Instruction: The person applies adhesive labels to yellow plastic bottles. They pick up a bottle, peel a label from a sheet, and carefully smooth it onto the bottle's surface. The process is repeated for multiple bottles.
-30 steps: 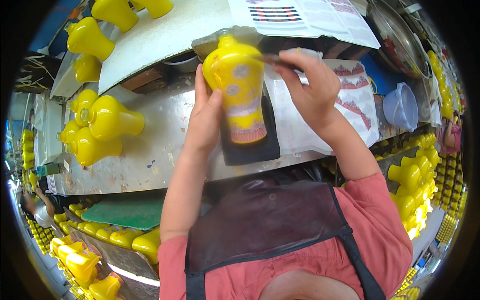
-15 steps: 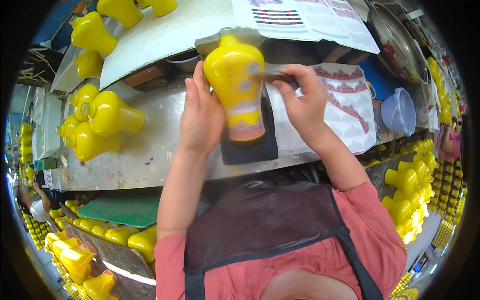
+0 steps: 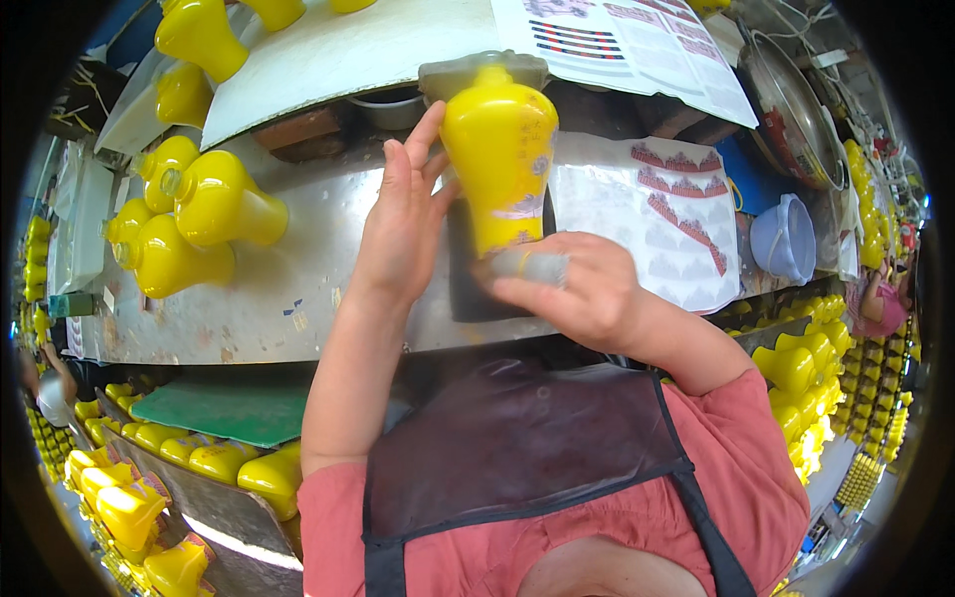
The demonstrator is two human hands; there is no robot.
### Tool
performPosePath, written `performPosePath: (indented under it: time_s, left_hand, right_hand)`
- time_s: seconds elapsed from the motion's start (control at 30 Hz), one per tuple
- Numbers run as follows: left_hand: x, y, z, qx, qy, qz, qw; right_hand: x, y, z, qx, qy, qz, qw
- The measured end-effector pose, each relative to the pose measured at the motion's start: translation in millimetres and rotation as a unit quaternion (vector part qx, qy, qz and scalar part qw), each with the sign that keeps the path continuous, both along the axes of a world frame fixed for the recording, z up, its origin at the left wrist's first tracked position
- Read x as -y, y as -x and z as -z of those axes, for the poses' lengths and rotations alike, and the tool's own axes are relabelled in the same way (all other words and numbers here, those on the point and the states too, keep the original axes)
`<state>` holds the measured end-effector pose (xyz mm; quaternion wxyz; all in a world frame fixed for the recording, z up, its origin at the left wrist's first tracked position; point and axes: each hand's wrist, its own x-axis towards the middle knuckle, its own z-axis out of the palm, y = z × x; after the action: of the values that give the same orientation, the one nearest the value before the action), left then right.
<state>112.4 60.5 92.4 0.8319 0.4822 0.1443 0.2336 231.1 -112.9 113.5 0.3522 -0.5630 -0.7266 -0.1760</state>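
A glossy yellow bottle (image 3: 497, 149) with a purplish printed pattern down its right side lies with its neck on a grey rest (image 3: 438, 78) and its body over a black pad (image 3: 482, 298). My left hand (image 3: 398, 224) is open along the bottle's left side, fingers stretched out and fingertips at its shoulder. My right hand (image 3: 587, 284) is at the bottle's foot, fingers bent and pressed together, one finger wrapped in greyish tape (image 3: 532, 267). Whatever lies inside those fingers is hidden; no tool shows. Sheets of red and grey decals (image 3: 652, 264) lie to the right.
Several yellow bottles (image 3: 224, 204) lie on the metal table (image 3: 249, 323) at left, others on a white board (image 3: 288, 70). A lilac bucket (image 3: 786, 239) and a large metal pan (image 3: 791, 109) are at right. Racks of yellow bottles (image 3: 796, 368) stand at both sides; a green board (image 3: 224, 408) is lower left.
My right hand has moved down from the bottle's right side to its foot, and the dark tool it held no longer shows. The bottle has turned, its pattern now further right.
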Motion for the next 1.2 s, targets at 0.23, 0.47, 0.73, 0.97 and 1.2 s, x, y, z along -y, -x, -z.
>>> performPosePath:
  time_s: [0.23, 0.47, 0.73, 0.97, 1.2]
  left_hand:
    - [-3, 4, -4, -0.007, -0.066, 0.014, 0.998]
    - [-4, 3, -6, -0.007, -0.101, 0.008, 0.995]
    - [-2, 2, -10, -0.032, -0.121, -0.001, 0.992]
    - [6, -4, -19, -0.030, -0.099, -0.007, 0.995]
    - [16, -19, -19, -0.047, -0.022, -0.018, 0.998]
  right_hand:
    - [8, -1, -6, 0.034, 0.048, -0.051, 0.997]
    - [12, 0, -8, -0.005, 0.081, 0.004, 0.997]
    - [11, -5, -3, -0.005, 0.034, 0.070, 0.997]
    - [10, -6, 1, -0.109, 0.077, 0.078, 0.988]
    - [-19, -43, 4, -0.052, -0.070, 0.157, 0.984]
